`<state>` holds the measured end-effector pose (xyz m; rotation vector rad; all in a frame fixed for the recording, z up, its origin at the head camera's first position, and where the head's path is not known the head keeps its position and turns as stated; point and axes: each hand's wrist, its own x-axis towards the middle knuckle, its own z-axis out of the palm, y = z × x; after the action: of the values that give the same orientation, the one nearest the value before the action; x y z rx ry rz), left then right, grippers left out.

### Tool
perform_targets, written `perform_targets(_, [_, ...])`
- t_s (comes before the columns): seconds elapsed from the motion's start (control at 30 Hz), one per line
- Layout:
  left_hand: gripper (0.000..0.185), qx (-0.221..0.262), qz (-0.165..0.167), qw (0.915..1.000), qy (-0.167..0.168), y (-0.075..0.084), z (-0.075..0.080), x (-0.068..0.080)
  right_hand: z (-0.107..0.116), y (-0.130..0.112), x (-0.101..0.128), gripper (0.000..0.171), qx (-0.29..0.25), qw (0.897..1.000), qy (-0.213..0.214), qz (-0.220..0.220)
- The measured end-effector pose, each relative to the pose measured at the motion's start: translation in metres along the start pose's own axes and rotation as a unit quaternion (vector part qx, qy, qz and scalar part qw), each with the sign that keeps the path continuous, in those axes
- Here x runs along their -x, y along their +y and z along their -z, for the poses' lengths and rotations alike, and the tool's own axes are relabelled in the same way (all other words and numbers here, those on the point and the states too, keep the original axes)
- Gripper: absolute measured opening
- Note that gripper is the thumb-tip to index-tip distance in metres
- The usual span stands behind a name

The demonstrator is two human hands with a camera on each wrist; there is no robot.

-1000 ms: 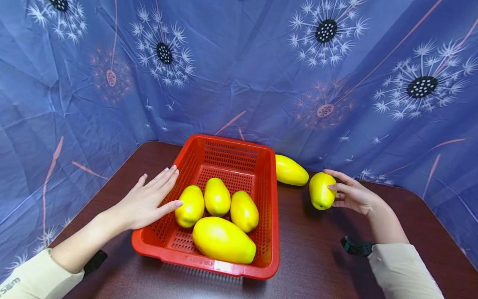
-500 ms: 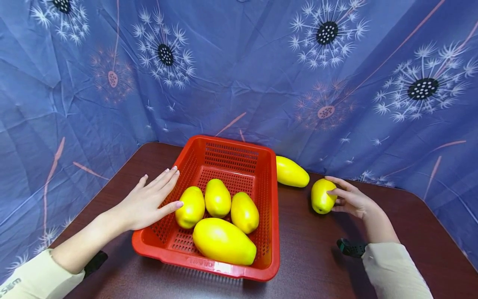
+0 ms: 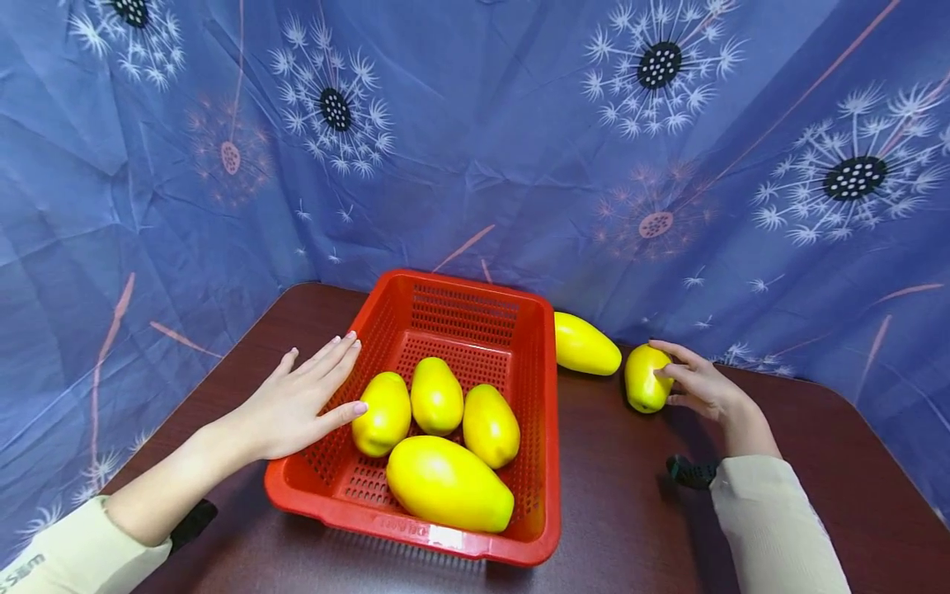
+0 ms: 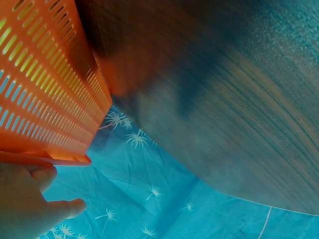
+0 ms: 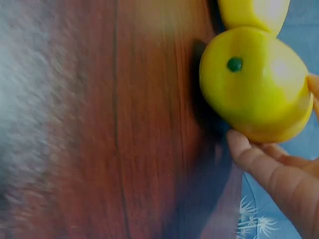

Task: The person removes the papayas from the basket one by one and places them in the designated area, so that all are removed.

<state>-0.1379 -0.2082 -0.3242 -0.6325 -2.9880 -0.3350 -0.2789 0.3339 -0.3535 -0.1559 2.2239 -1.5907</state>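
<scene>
My right hand (image 3: 705,386) holds a small yellow mango (image 3: 648,379) on the table's far right part, one finger over its top. The right wrist view shows a green spot on the end of this mango (image 5: 256,87), with fingers around its lower and right sides. A longer yellow fruit (image 3: 586,345) lies just left of it, partly hidden behind the red basket (image 3: 551,462). My left hand (image 3: 300,404) rests with straight, spread fingers on the basket's left rim. Inside the basket are three small mangoes (image 3: 436,396) and one large, papaya-like yellow fruit (image 3: 449,483).
The dark brown wooden table (image 3: 609,511) has a rounded right corner. A blue curtain (image 3: 475,165) with dandelion prints hangs close behind and at the sides. In the left wrist view, the slotted basket wall (image 4: 45,84) stands at the upper left.
My right hand lowers the mango towards the table, then shifts it slightly away from me beside the longer fruit. The left hand stays on the rim. The head view drifts slightly.
</scene>
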Motion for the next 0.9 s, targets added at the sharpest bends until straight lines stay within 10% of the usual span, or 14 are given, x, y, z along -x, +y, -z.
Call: perform_targets(0.9, [0.08, 0.002, 0.004, 1.0, -0.004, -0.002, -0.002, 0.0, -0.001, 0.004, -0.024, 0.056, -0.001, 1.0, 0.027, 0.004])
